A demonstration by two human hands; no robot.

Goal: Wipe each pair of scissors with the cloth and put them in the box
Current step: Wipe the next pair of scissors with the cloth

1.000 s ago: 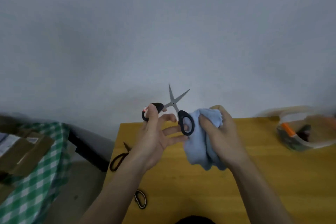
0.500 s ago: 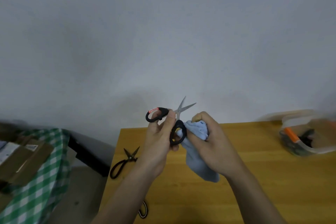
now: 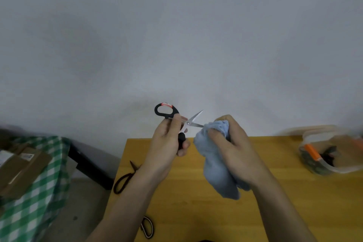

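The left hand (image 3: 167, 141) has its grip closed around the black-handled scissors (image 3: 177, 124), fingers curled over the lower handle, blades spread open and raised above the far edge of the table (image 3: 196, 212). The right hand (image 3: 235, 151) clutches the bunched blue cloth (image 3: 214, 167) — its top touches the lower blade tip. Well to the right, the clear plastic box (image 3: 334, 153) sits on the table with items inside. Two more pairs lie near the left edge — dark scissors (image 3: 125, 178) and another pair (image 3: 147, 229), partly hidden.
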